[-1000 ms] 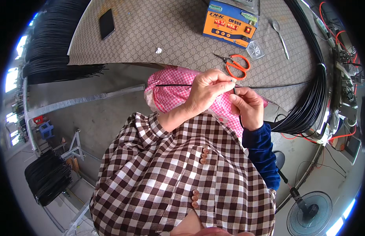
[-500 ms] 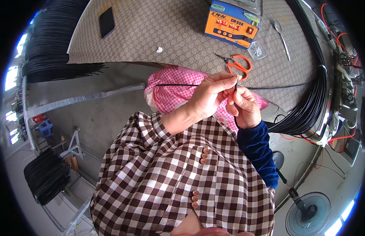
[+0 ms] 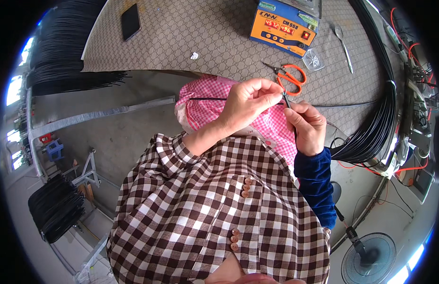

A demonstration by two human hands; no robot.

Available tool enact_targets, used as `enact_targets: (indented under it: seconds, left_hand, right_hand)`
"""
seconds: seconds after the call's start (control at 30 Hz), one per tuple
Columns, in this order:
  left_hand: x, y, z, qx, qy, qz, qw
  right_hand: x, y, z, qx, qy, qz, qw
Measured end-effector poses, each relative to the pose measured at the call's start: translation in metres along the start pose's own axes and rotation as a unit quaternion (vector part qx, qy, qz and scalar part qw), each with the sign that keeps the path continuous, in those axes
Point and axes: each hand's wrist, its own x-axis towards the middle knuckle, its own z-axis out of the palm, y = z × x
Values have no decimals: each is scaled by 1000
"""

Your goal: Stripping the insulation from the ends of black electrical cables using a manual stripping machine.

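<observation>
A thin black cable (image 3: 286, 100) rises out of my right hand (image 3: 309, 127), whose thumb and fingers are closed round it. At the tip of the cable, my left hand (image 3: 250, 104) pinches with thumb and forefinger; whatever sits between those fingertips is too small to make out. Orange-handled scissors (image 3: 297, 80) lie on the table just beyond my hands, blades spread a little and pointing left. Below my hands a pink checked cloth (image 3: 271, 124) covers my lap, with another black cable (image 3: 207, 99) running across it.
A blue and orange box with a lit display (image 3: 284, 31) stands on the patterned table (image 3: 181, 33), near a clear plastic dish (image 3: 313, 60) and a spoon (image 3: 343, 47). A phone (image 3: 130, 22) lies far left. A thick black cable bundle (image 3: 370, 137) drapes over the right edge.
My right hand has moved right and down along the cable, away from my left fingertips, baring more of the cable end. My left hand has shifted slightly left.
</observation>
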Motion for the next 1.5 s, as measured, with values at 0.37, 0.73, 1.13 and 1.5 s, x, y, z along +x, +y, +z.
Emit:
enact_targets:
  seconds: [0.37,0.73,1.13,1.5]
  left_hand:
    - [-1,-1,-2,-78,22,-19,997]
    - [-4,-16,19,-274,54,-65,958]
    - [9,-4,1,-271,17,-161,949]
    - [9,-7,-3,-367,5,-233,901]
  right_hand:
    - [0,6,10,-23,16,-45,999]
    - [1,17,17,171,33,53,983]
    - [3,13,15,118,15,50,992]
    - [7,16,13,108,11,23,994]
